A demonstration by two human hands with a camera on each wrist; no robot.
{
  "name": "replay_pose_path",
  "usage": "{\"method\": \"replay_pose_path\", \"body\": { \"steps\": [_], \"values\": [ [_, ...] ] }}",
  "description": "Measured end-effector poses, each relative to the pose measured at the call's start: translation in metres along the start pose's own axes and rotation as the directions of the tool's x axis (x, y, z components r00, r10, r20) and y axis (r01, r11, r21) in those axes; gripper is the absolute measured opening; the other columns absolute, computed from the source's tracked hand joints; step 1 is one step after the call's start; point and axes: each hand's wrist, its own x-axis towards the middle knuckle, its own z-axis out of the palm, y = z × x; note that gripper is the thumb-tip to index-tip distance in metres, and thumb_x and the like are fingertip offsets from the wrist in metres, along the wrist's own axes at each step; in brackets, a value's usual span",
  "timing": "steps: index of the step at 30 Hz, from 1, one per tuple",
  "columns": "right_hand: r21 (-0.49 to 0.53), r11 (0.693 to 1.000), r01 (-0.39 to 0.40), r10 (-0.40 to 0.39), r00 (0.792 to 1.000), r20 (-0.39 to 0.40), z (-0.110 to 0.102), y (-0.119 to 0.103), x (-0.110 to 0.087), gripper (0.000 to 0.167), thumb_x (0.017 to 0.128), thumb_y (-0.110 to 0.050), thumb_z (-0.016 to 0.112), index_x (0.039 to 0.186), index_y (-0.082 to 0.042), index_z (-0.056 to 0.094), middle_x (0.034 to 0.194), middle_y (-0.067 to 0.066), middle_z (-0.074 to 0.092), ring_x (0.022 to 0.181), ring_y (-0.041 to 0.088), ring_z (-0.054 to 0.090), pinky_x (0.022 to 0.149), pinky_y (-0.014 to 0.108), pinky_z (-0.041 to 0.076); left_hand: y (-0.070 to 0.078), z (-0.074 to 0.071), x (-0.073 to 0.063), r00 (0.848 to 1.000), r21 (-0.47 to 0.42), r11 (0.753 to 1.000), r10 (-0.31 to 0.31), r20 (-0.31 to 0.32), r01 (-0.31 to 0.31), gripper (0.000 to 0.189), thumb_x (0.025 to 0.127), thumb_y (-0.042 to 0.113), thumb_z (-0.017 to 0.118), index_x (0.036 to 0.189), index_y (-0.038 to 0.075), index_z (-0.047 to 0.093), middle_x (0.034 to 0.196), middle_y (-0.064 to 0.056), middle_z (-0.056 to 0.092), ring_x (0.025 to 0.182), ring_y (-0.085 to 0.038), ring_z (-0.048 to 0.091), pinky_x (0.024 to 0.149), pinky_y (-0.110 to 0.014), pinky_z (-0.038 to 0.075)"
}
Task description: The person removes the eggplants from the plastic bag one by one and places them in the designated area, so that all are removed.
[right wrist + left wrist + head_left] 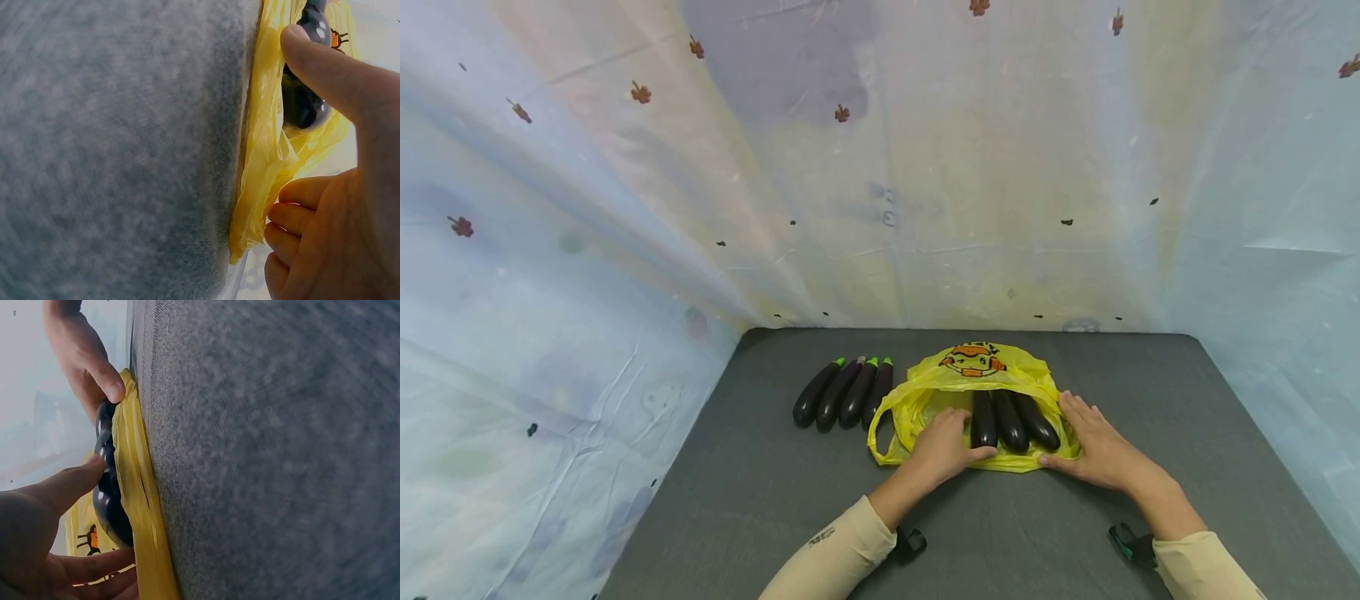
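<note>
A yellow plastic bag (927,385) lies on the table with its mouth facing me. Inside it, three dark eggplants (1012,423) lie side by side, their rounded ends toward me. My left hand (942,446) reaches into the mouth, fingers along the left side of the leftmost eggplant (111,503) and thumb against its near end. On the opposite side my right hand (1099,446) rests against the bag's right edge, fingers fairly straight. Its thumb lies by the front end of the rightmost eggplant (305,103). The left fingertips are partly hidden by the bag.
Left of the bag, several more eggplants (841,396) lie in a row, stem ends away from me. The grey table (1000,533) meets a hanging plastic sheet (940,250) along its back edge. One bag handle (880,450) loops out on the left.
</note>
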Motion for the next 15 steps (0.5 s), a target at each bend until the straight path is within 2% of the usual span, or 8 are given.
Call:
{"method": "replay_pose_path", "body": {
  "steps": [8,15],
  "values": [
    [0.012,1.0,-0.001,0.001,1.0,0.002,0.0001,-0.0004,0.0001,0.123,0.089,-0.061,0.082,0.167,0.01,0.019,0.171,0.037,0.019,0.157,0.056,0.019,0.125,0.071,0.016,-0.0015,0.0018,0.0,1.0,-0.008,1.0,0.012,-0.008,-0.012,0.07,0.094,0.057,0.08,0.143,0.009,0.068,0.141,-0.011,0.067,0.125,-0.028,0.067,0.094,-0.043,0.061],
    [0.038,0.999,-0.016,0.016,1.0,0.017,0.0027,0.0021,0.0017,0.125,0.089,-0.064,0.081,0.168,0.009,0.016,0.172,0.036,0.015,0.158,0.056,0.015,0.127,0.07,0.011,-0.0065,0.002,-0.0009,1.0,-0.089,0.996,0.008,0.004,-0.008,0.063,0.098,0.045,0.079,0.147,0.009,0.065,0.14,-0.01,0.068,0.128,-0.028,0.065,0.101,-0.043,0.057]
  ]
}}
